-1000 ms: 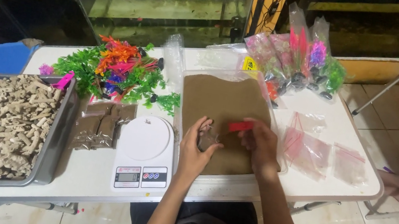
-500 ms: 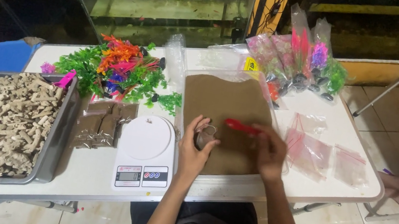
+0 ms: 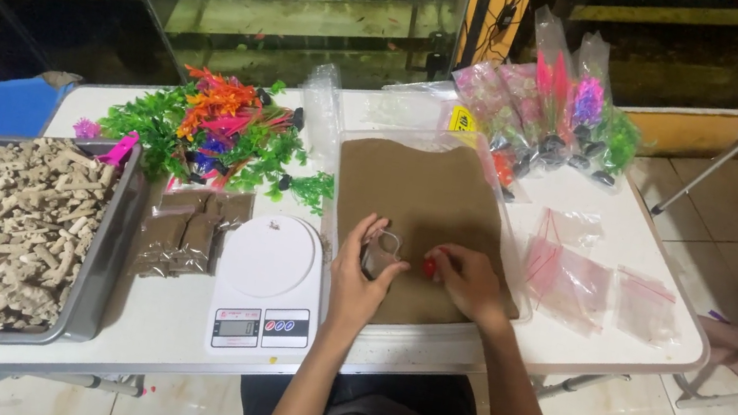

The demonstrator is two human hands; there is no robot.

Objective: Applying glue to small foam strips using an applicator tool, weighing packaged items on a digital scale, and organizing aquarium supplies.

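Head view, centre of frame: left hand [image 3: 360, 280] is clamped on a small clear plastic bag [image 3: 378, 260] over the tray of brown sand [image 3: 425, 197]; right hand [image 3: 466, 279] pinches a red scoop [image 3: 429, 267]. Sand could spill onto the white bench [image 3: 174, 315] if the bag mouth sags.

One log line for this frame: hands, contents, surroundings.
left hand: holds small clear bag | right hand: on red scoop | both over tray of brown sand | scale at left
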